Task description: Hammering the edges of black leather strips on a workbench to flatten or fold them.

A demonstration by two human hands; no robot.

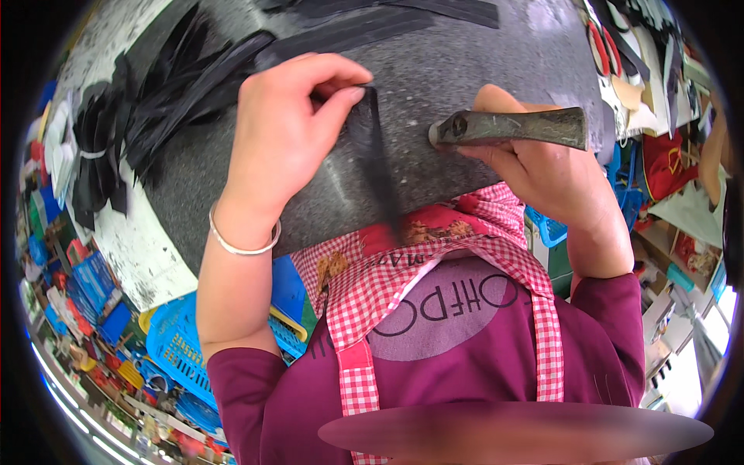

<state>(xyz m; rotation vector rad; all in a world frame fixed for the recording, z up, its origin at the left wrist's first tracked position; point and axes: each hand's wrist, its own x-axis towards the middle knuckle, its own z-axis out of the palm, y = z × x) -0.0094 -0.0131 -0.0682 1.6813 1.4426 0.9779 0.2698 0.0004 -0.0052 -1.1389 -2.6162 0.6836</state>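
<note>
Between the thumb and fingers of my left hand [280, 124] is the upper end of a thin black strip [375, 159]. The strip hangs toward me over the near edge of the dark grey stone slab [449, 74], its lower end blurred. My right hand [546, 174] is closed around a hammer [515, 128], to the right of the strip. The worn metal hammer head lies sideways above my fist, and most of the handle is hidden by my hand.
Loose black strips [190, 97] are heaped at the slab's left, beside a banded bundle [97, 182]. More flat strips [356, 35] lie at the far side. Red-handled scissors [603, 50] are at the far right. A blue basket [174, 341] stands below, left.
</note>
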